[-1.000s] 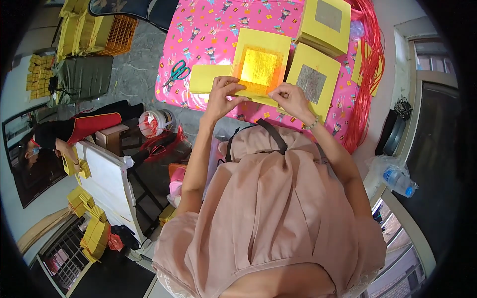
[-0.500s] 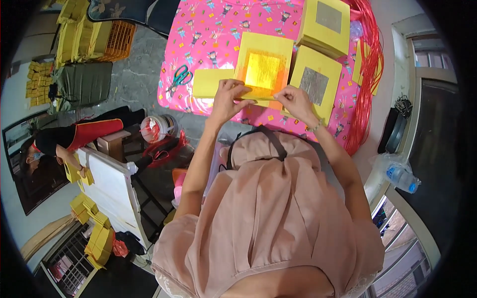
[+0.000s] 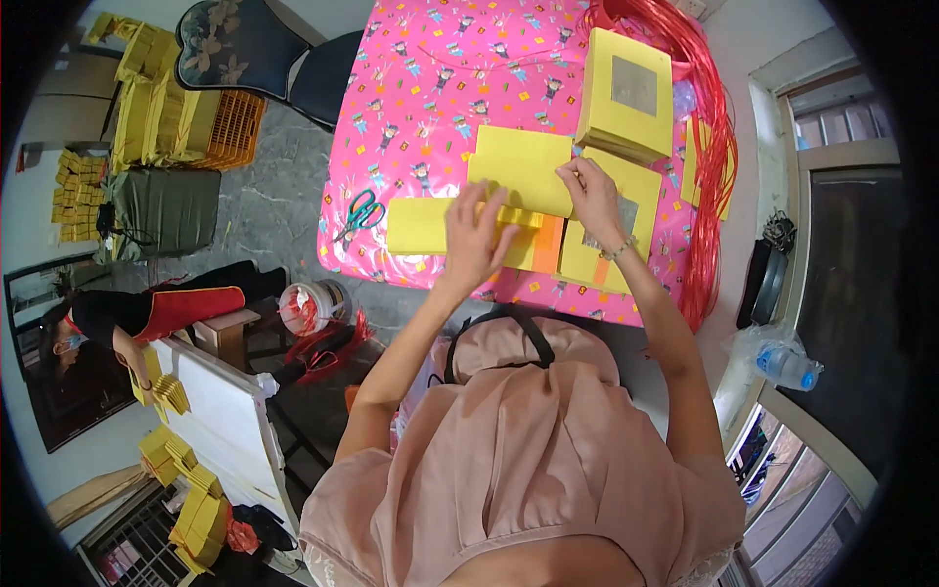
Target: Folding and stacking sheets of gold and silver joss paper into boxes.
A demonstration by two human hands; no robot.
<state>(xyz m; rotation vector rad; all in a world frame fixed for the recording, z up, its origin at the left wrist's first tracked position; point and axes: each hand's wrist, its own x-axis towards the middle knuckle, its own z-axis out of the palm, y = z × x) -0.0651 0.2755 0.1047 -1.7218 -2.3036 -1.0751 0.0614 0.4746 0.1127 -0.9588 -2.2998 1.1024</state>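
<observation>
Yellow rectangular paper sheet (image 3: 521, 166) on pink cartoon-print tablecloth (image 3: 430, 112): judged part-folded, orange patch (image 3: 549, 247) showing below it. Left hand (image 3: 473, 240) loose, fingers spread; right hand (image 3: 595, 201) bunched at sheet's right edge, grip unclear. Silver-squared yellow paper stack (image 3: 634, 83) lies flat, apparently remaining.

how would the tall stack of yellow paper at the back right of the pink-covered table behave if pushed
The tall stack of yellow paper would likely feel heavy, being many sheets deep. It might slide apart, since no band shows around it. Rolling seems unlikely, given its boxy, square-cornered shape.
</observation>
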